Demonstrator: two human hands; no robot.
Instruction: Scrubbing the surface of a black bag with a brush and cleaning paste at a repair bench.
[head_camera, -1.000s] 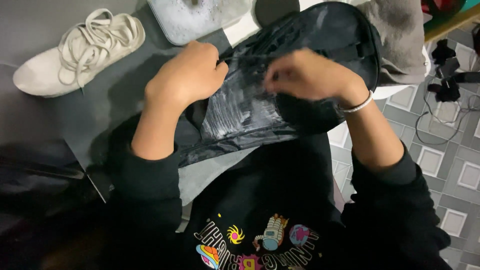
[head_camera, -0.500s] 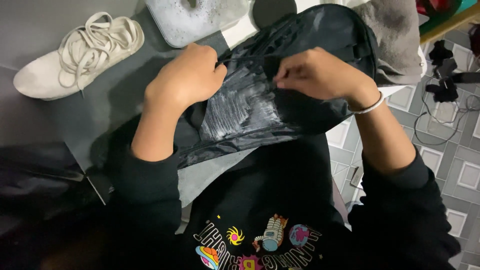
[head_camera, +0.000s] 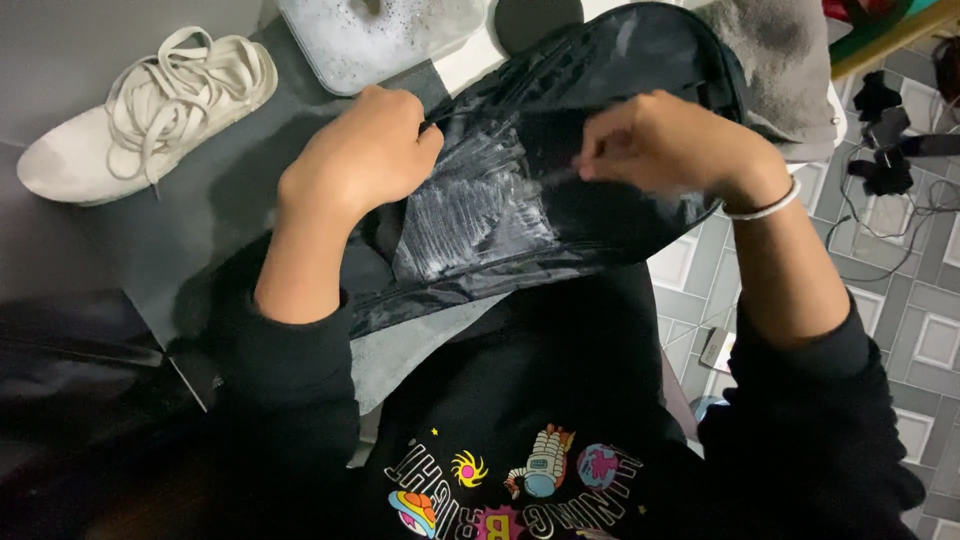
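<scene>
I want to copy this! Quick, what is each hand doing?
Left hand: closed, gripping the edge of the black bag.
Right hand: closed on something small against the soapy bag; what it is cannot be told.

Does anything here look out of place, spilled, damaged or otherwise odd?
Yes: the black bag carries white streaks of what looks like foam across its middle, between the left hand and right hand. A single white sneaker lies beside it, with no partner in view.
</scene>
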